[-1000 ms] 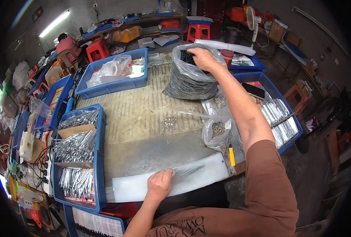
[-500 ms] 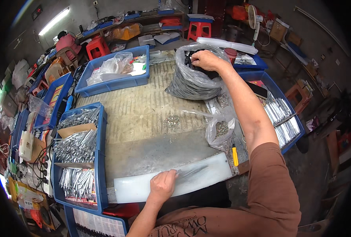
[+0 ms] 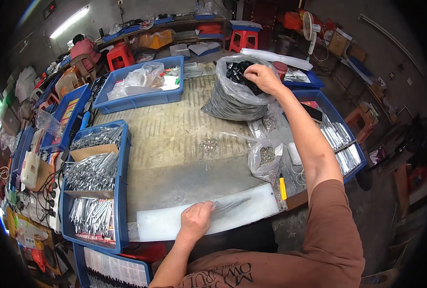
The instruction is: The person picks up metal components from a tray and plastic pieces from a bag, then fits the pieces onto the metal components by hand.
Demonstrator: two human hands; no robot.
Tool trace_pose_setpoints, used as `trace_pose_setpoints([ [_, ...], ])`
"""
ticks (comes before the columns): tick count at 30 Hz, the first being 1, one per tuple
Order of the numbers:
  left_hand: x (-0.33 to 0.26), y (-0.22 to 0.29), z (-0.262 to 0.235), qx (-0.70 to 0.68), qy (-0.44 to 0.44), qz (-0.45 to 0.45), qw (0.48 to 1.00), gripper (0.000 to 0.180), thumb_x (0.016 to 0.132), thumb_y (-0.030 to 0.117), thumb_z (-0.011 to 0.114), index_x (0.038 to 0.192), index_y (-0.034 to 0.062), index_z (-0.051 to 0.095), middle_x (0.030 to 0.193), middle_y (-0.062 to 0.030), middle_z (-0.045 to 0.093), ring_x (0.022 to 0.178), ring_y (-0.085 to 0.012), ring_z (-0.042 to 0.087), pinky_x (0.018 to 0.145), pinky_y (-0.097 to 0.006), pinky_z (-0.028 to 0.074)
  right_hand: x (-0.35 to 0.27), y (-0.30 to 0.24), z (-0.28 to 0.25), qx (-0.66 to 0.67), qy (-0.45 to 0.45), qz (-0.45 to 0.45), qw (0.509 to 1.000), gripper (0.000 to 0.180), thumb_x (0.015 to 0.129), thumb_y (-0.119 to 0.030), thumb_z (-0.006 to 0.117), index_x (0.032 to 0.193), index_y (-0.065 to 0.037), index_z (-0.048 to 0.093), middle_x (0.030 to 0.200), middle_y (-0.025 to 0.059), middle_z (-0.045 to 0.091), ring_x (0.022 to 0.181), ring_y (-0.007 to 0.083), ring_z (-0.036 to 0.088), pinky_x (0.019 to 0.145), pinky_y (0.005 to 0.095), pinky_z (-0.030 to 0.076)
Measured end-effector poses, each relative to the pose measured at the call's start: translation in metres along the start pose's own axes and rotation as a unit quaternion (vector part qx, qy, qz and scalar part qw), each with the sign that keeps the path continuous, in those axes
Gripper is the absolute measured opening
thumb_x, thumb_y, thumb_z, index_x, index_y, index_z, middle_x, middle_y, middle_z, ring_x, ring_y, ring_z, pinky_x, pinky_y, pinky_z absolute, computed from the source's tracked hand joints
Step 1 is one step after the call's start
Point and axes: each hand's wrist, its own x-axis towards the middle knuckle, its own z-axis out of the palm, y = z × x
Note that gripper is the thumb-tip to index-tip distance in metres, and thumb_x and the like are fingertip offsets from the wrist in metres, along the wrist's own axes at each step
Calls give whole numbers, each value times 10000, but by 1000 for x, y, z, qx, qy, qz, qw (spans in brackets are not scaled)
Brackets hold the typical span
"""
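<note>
My left hand (image 3: 196,222) rests closed on a white board (image 3: 163,223) at the near edge of the table. A small pale, shiny bit pokes out beyond its fingertips, too little of it to name. My right hand (image 3: 264,79) reaches to the far right, over the mouth of a clear plastic bag (image 3: 232,103) full of black pieces (image 3: 237,72). Its fingers are drawn together in a pinch; whatever they hold is hidden. Dark smudges streak the board right of my left hand.
Left stands a blue divided tray (image 3: 122,192) of slim metal parts; beyond it, a blue bin (image 3: 136,101) of plastic bags. On the right are a small bag of tiny parts (image 3: 266,156), a yellow-handled screwdriver (image 3: 282,188) and another blue tray (image 3: 362,158). A person (image 3: 84,48) sits far back left.
My right hand has shifted a little right and toward me at the bag's mouth, baring more of the black pieces. The left hand stays in place on the board.
</note>
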Motion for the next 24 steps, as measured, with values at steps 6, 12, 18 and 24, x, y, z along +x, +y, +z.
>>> trace_pose_setpoints([
  [6, 0, 1, 4, -26, 4, 6, 1000, 159, 706, 30, 621, 818, 42, 510, 577, -83, 484, 481, -248, 503, 438, -338, 409, -11, 15, -5, 143, 173, 24, 974, 205, 778, -200, 604, 878, -25, 639, 775, 77, 612, 727, 181, 572, 679, 290, 438],
  [12, -6, 2, -1, -21, 15, 4, 1000, 132, 698, 28, 610, 781, 47, 509, 569, -69, 471, 512, -226, 522, 454, -324, 426, -48, -40, -24, 357, 144, 136, 913, 186, 809, -181, 602, 859, -2, 594, 702, -10, 551, 580, 56, 484, 516, 199, 395],
  [18, 6, 13, -14, -59, 11, 0, 998, 113, 724, 23, 594, 799, 34, 510, 600, -86, 492, 531, -246, 523, 467, -332, 420, -114, -87, -10, 529, 75, 151, 831, 142, 812, -133, 582, 877, -9, 558, 720, 24, 566, 565, 85, 531, 464, 195, 435],
  [24, 14, 27, -33, -50, 15, 9, 999, 121, 724, 45, 604, 800, 37, 510, 589, -80, 478, 535, -238, 518, 468, -329, 417, -180, -123, 25, 650, 37, 160, 742, 153, 833, -130, 581, 934, -16, 562, 815, 69, 613, 683, 128, 598, 540, 230, 503],
])
